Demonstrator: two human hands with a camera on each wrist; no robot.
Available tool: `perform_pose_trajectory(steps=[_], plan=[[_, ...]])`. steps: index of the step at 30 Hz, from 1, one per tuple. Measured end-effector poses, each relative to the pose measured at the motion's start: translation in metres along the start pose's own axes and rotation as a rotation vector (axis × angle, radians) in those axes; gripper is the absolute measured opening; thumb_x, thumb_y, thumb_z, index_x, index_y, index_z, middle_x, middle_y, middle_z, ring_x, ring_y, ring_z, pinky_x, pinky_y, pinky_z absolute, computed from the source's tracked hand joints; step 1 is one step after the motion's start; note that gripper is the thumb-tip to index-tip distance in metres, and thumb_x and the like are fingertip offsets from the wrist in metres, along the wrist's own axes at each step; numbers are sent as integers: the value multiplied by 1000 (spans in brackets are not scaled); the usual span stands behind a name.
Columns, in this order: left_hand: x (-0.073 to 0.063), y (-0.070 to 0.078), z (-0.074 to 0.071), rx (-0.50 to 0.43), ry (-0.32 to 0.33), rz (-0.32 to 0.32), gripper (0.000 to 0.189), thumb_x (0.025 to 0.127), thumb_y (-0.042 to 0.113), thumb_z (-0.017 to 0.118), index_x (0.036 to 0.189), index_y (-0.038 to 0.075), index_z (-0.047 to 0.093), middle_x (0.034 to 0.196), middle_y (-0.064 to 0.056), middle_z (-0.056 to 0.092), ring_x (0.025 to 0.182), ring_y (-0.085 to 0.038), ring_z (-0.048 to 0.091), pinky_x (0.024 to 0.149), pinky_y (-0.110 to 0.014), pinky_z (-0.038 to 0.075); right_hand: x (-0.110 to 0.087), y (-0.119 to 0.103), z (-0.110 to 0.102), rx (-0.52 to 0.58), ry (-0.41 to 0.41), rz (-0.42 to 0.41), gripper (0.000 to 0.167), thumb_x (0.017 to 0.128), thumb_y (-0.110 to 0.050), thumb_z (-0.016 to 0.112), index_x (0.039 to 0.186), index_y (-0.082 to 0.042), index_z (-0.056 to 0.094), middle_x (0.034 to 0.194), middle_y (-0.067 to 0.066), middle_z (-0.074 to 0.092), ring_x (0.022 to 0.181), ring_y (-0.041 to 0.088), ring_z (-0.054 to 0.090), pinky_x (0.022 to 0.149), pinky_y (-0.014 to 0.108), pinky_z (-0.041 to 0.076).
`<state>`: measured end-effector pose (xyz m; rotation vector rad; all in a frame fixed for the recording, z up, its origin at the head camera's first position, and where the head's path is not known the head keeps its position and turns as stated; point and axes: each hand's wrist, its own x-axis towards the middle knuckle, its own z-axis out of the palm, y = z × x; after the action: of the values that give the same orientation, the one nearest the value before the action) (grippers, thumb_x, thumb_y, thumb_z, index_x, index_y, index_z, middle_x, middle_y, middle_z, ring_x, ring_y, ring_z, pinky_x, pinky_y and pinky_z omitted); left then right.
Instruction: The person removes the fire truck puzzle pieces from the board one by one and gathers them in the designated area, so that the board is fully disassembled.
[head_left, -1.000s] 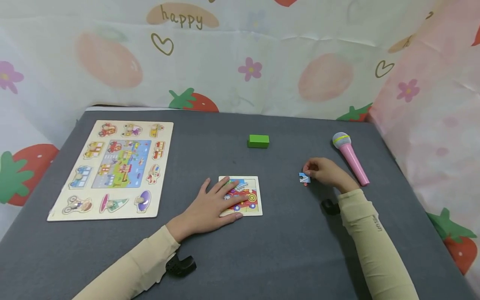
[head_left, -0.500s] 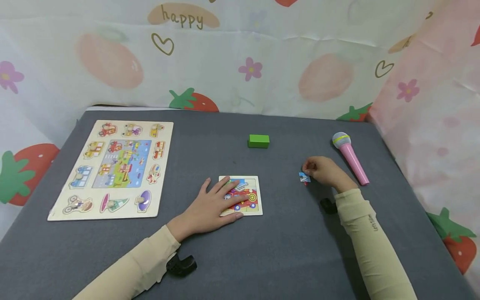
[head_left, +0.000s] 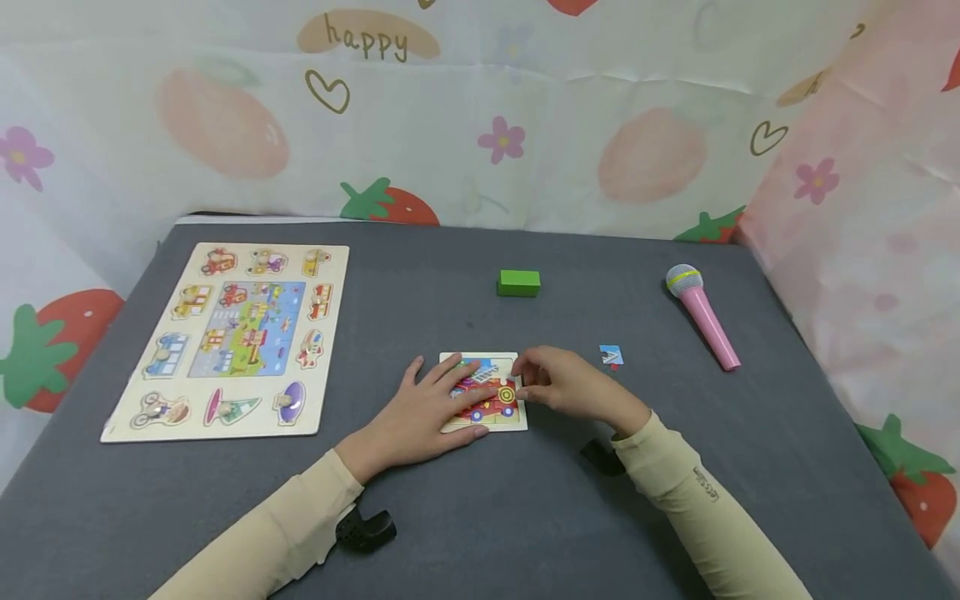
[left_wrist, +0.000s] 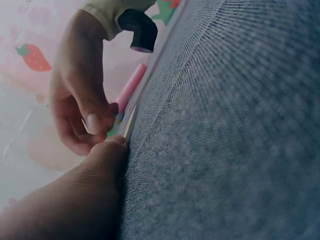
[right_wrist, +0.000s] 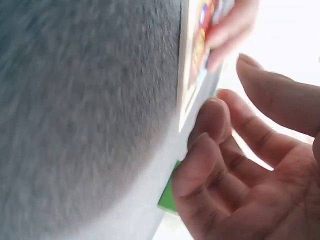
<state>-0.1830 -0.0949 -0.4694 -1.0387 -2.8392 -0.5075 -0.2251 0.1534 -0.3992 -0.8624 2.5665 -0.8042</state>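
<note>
Right hand [head_left: 573,385] now beside small puzzle [head_left: 506,408]

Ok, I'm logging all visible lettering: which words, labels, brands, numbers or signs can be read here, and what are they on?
"happy": on the backdrop cloth, across a peach oval.
Right sleeve: dark lettering, too small and blurred to read.
Upper-right peach patch on the backdrop: gold fragment, unreadable.
No legible numbers or brands.

two puzzle boards [head_left: 317,387] [head_left: 522,418], one loose piece [head_left: 611,356], one green block [head_left: 518,283], one microphone [head_left: 705,318]
</note>
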Motion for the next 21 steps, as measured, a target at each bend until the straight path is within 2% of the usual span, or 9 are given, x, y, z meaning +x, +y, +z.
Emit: perform_pose_trajectory(steps=[7, 14, 21], plan=[[0, 0, -1, 2, -2, -26, 67, 92, 63, 45, 149, 27, 36, 154, 2, 33, 146, -21, 20, 110, -62, 14, 9, -5, 11, -58, -47, 21, 25, 86, -14, 72, 106, -5, 59, 76, 1, 54, 63, 10, 47, 60, 26, 41], [0, 0, -2, -5, 8, -27, 67, 92, 62, 45, 148, 27, 37, 153, 1, 35, 145, -22, 22, 110, -62, 14, 10, -8, 14, -54, -39, 40, 25, 86, -14, 72, 104, -5, 58, 73, 0, 53, 59, 11, 47, 57, 26, 41], [0, 0, -1, 7, 15, -26, 68, 92, 63, 45, 148, 27, 38, 152, 1, 37, 145, -21, 23, 109, -63, 16, 8, -11, 15, -88, -13, 59, 25, 86, -15, 73, 103, -6, 58, 81, 3, 54, 67, 12, 47, 61, 27, 41]])
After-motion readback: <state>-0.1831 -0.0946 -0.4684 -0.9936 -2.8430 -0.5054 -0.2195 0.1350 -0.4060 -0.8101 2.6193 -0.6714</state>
